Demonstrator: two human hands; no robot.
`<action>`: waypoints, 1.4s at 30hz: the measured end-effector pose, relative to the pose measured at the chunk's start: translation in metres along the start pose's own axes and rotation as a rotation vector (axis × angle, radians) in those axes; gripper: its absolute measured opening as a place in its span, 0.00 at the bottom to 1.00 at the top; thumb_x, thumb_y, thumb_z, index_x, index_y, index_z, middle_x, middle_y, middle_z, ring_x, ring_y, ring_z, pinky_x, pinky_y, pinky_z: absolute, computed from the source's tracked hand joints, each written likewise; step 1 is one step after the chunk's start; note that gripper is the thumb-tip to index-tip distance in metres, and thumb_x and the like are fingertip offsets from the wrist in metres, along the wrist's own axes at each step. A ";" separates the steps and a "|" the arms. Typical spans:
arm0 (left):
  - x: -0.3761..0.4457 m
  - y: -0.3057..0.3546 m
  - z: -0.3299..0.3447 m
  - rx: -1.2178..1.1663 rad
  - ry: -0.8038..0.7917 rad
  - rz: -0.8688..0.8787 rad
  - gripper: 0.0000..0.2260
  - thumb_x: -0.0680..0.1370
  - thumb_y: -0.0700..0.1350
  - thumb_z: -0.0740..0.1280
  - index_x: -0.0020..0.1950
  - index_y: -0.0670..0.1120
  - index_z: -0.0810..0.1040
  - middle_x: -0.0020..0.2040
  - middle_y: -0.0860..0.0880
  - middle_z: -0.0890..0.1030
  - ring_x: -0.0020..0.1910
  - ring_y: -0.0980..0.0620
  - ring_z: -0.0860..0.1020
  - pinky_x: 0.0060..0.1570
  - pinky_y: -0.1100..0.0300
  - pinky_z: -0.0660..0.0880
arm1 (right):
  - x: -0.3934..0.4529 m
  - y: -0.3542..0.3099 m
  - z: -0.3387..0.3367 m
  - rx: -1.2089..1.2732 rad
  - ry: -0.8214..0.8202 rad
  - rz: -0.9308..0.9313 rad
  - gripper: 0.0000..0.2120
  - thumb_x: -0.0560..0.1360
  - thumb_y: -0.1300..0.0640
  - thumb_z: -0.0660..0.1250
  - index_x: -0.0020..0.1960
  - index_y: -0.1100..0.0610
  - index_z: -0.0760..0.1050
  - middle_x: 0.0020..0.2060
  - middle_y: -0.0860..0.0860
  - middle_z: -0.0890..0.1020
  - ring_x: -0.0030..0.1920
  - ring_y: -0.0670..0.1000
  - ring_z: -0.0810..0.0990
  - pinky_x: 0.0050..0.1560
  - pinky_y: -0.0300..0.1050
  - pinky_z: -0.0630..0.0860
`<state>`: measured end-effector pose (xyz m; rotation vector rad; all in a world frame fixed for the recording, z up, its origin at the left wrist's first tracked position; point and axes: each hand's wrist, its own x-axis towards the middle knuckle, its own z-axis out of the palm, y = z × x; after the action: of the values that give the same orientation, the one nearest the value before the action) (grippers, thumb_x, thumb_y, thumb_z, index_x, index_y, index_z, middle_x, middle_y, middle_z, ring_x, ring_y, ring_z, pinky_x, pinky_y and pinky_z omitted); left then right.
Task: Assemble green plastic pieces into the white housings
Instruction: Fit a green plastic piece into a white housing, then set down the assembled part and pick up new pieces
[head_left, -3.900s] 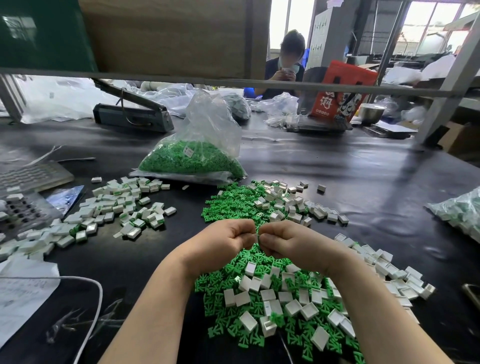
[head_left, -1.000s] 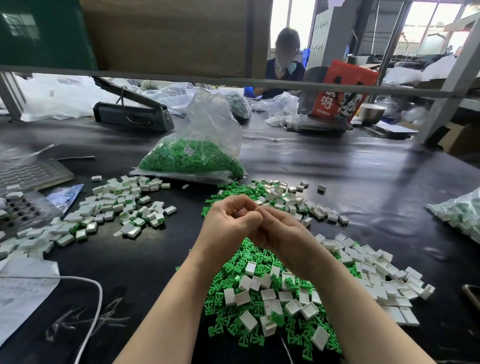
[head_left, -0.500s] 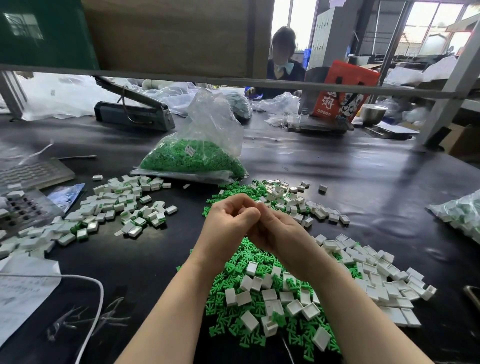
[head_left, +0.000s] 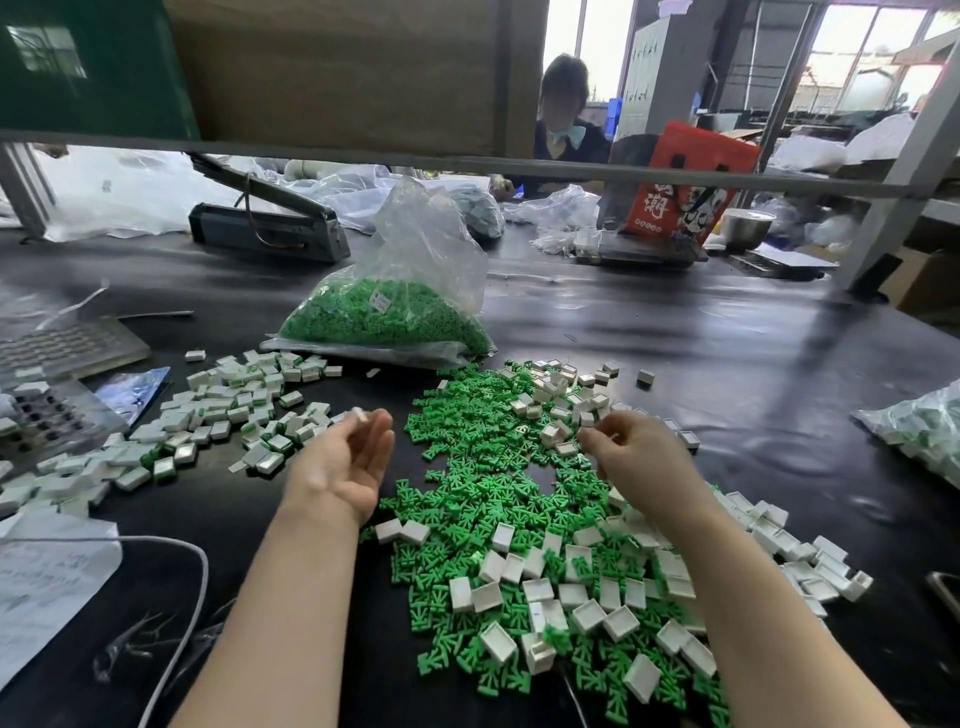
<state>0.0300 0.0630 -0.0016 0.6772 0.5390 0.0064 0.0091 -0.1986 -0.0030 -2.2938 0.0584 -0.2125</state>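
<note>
A mixed heap of green plastic pieces (head_left: 483, 499) and empty white housings (head_left: 587, 587) lies on the black table in front of me. My left hand (head_left: 343, 462) is palm up with loose fingers, left of the heap; a blurred white housing (head_left: 358, 414) sits at its fingertips, not pinched. Just beyond it spreads the pile of assembled housings (head_left: 228, 405), white with green showing. My right hand (head_left: 639, 452) hovers over the heap's far part, fingers curled, tips beside a white housing (head_left: 551, 434). Whether it holds anything is hidden.
A clear bag of green pieces (head_left: 384, 317) stands behind the heap. Another bag of parts (head_left: 924, 431) lies at the right edge. At the left are a grey tray (head_left: 57, 343), paper (head_left: 41, 582) and a white cable (head_left: 192, 561). A heat sealer (head_left: 270, 228) and a person (head_left: 563, 124) are across the table.
My hands were pressed together over the heap. They have parted: the left swung out to the left and opened, the right moved right and down over the white housings.
</note>
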 end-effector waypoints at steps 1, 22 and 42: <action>0.004 0.004 -0.003 -0.054 0.018 -0.009 0.11 0.83 0.41 0.60 0.41 0.40 0.74 0.26 0.47 0.81 0.24 0.56 0.81 0.28 0.64 0.79 | 0.001 0.004 -0.003 -0.095 0.023 0.019 0.08 0.78 0.51 0.66 0.43 0.54 0.78 0.33 0.49 0.80 0.32 0.49 0.77 0.34 0.41 0.71; -0.015 -0.012 0.014 0.226 -0.196 0.038 0.11 0.82 0.45 0.60 0.46 0.45 0.80 0.33 0.51 0.83 0.31 0.57 0.78 0.35 0.64 0.74 | -0.001 0.008 -0.015 -0.680 -0.034 0.169 0.07 0.77 0.50 0.67 0.52 0.51 0.79 0.49 0.51 0.81 0.50 0.53 0.78 0.55 0.49 0.77; -0.045 -0.054 0.036 0.777 -0.666 0.539 0.08 0.71 0.37 0.75 0.49 0.45 0.84 0.38 0.51 0.85 0.36 0.59 0.81 0.37 0.69 0.76 | -0.010 -0.024 0.008 0.546 -0.226 -0.025 0.04 0.72 0.56 0.73 0.46 0.50 0.83 0.36 0.49 0.85 0.35 0.42 0.81 0.35 0.33 0.74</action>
<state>-0.0010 -0.0086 0.0111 1.4929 -0.3304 0.0768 -0.0002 -0.1752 0.0082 -1.7601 -0.1300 0.0213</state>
